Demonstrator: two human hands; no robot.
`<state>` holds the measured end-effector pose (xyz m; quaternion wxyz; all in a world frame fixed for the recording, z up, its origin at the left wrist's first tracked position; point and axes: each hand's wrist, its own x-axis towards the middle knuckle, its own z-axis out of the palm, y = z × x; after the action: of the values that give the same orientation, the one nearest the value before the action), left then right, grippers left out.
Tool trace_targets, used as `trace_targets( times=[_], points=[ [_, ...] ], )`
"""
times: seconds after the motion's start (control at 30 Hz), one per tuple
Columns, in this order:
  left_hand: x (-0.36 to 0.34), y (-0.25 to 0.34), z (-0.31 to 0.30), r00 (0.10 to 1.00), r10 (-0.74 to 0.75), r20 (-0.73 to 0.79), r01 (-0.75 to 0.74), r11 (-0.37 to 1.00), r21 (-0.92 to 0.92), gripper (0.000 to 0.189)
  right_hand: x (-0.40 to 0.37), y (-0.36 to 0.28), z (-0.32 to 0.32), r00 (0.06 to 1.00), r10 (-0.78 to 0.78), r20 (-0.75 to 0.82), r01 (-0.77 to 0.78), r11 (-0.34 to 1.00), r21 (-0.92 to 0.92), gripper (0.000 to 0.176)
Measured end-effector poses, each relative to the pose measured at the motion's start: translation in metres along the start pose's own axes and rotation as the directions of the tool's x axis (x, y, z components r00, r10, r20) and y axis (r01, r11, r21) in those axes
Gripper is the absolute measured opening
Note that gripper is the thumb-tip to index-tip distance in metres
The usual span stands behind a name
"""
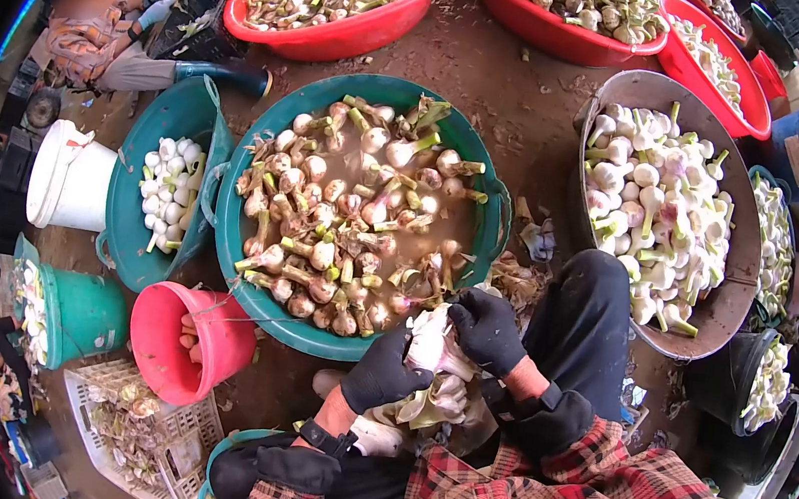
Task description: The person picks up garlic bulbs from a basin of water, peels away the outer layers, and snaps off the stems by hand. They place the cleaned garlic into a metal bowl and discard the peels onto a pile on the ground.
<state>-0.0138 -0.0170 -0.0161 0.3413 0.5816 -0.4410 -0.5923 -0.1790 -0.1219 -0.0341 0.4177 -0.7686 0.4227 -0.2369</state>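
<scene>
Both of my hands wear black gloves and meet over my lap. My left hand (387,371) is closed on the lower left side of a white garlic bulb (429,341). At the bulb's upper right, my right hand (489,333) has its fingers pressed against the garlic and its loose skins. Pale peelings (440,401) lie in a heap just below the hands. Right in front stands a green tub (254,316) of brown water with unpeeled garlic (321,254) floating in it.
A metal basin (745,245) of cleaned garlic stands right. Left are a green basket (127,214), a white bucket (80,182), a pink bucket (158,319) and a white crate (86,410). Red tubs (345,49) line the back. A person (94,38) in gloves sits at the upper left.
</scene>
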Motion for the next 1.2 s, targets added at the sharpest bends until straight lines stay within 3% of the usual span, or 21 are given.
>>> trace_targets(
  times=[0.13,0.2,0.23,0.27,0.33,0.37,0.4,0.47,0.53,0.6,0.67,0.77,0.87,0.97,1.1,1.2],
  points=[
    [-0.002,0.005,0.001,0.999,0.047,-0.013,-0.048,0.998,-0.028,0.061,0.000,0.005,0.006,0.991,0.116,-0.061,-0.117,0.993,-0.009,0.021],
    [-0.001,0.004,-0.001,0.995,0.101,-0.021,-0.102,0.992,-0.075,0.063,0.005,0.010,-0.005,0.893,0.421,0.162,-0.451,0.838,0.307,0.019],
    [0.001,0.000,-0.003,0.989,0.125,-0.081,-0.130,0.990,-0.056,0.064,0.004,0.012,-0.008,0.939,0.308,0.151,-0.343,0.864,0.368,0.024],
    [0.001,-0.002,-0.003,0.979,0.148,-0.140,-0.155,0.987,-0.038,0.066,0.001,0.013,-0.011,0.939,0.308,0.156,-0.344,0.865,0.366,0.024],
    [0.002,0.000,-0.004,0.981,0.132,-0.139,-0.140,0.989,-0.047,0.066,0.002,-0.007,-0.027,0.853,0.330,0.404,-0.493,0.765,0.416,0.031],
    [0.006,-0.006,-0.003,0.967,0.191,-0.167,-0.198,0.980,-0.024,0.067,-0.004,0.004,-0.017,0.932,0.174,0.317,-0.289,0.885,0.366,0.038],
    [0.008,-0.009,-0.002,0.949,0.249,-0.192,-0.254,0.967,0.002,0.067,-0.005,-0.001,-0.018,0.869,0.277,0.409,-0.415,0.859,0.300,0.042],
    [0.010,-0.013,0.000,0.942,0.279,-0.187,-0.269,0.960,0.075,0.065,-0.007,-0.008,-0.013,0.949,0.200,0.244,-0.246,0.954,0.172,0.038],
    [0.009,-0.019,0.003,0.910,0.327,-0.253,-0.279,0.937,0.209,0.062,-0.009,-0.019,-0.011,0.952,0.216,0.217,-0.255,0.952,0.167,0.034],
    [0.006,-0.021,0.007,0.918,0.286,-0.276,-0.242,0.953,0.183,0.060,-0.012,-0.023,-0.007,0.953,0.233,0.193,-0.265,0.951,0.158,0.029],
    [0.005,-0.023,0.010,0.922,0.246,-0.300,-0.207,0.966,0.155,0.058,-0.015,-0.020,-0.001,0.991,0.100,0.094,-0.110,0.988,0.111,0.022],
    [0.005,-0.025,0.011,0.921,0.210,-0.327,-0.212,0.977,0.032,0.057,-0.016,-0.019,0.003,0.997,0.054,0.051,-0.055,0.998,0.037,0.022],
    [0.004,-0.020,0.010,0.932,0.153,-0.329,-0.164,0.986,-0.006,0.058,-0.013,-0.022,-0.005,0.996,0.047,0.081,-0.062,0.979,0.193,0.022],
    [0.007,-0.022,0.011,0.924,0.104,-0.368,-0.152,0.983,-0.103,0.058,-0.012,-0.028,-0.009,0.997,0.020,0.076,-0.037,0.974,0.225,0.023],
    [0.006,-0.016,0.011,0.908,0.163,-0.386,-0.162,0.986,0.037,0.058,-0.015,-0.019,-0.001,0.995,0.053,0.087,-0.070,0.977,0.200,0.021],
    [0.006,-0.015,0.012,0.903,0.202,-0.380,-0.171,0.979,0.114,0.057,-0.015,-0.018,0.001,0.976,0.179,0.127,-0.205,0.950,0.235,0.018]
  ],
)
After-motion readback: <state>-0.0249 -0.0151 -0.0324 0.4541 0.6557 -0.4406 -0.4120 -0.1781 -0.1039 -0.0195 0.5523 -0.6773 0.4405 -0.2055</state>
